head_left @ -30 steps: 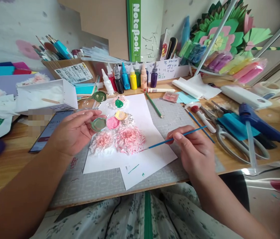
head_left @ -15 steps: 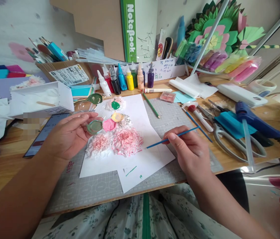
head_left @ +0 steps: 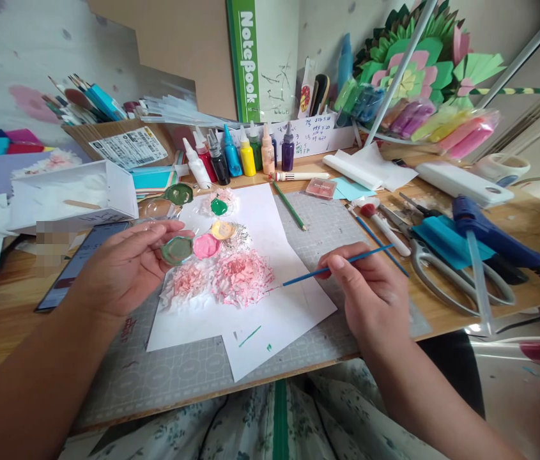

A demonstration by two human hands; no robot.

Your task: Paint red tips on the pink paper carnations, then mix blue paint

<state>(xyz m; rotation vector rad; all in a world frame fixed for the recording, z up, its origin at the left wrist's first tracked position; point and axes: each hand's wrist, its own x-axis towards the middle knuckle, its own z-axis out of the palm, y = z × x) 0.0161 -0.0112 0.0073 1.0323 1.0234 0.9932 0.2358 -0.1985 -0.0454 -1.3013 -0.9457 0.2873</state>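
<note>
My left hand [head_left: 128, 265] is closed on the edge of a clear paint palette [head_left: 177, 250] with round wells. Dark green, pink, pale yellow and bright green paint lie in its wells. Beneath the palette, two pink-and-white ruffled paper flowers [head_left: 242, 277] rest on white paper [head_left: 274, 223]. In my right hand [head_left: 365, 281] a thin blue paintbrush [head_left: 312, 274] is pinched between thumb and fingers. Its tip points left, just above the paper and close to the larger flower. A second sheet [head_left: 255, 348] in front carries small green strokes.
Paint bottles [head_left: 248, 156] stand in a row behind the paper. A green pencil [head_left: 289, 206] lies on the grey cutting mat [head_left: 154, 380]. Scissors [head_left: 461, 287] and a blue glue gun [head_left: 494, 233] are at the right. A phone [head_left: 71, 275] and a white box [head_left: 75, 198] sit at the left.
The view has shifted slightly, so most things sit a little further left. My right hand has moved slightly right with the paintbrush. Both hands keep their holds.
</note>
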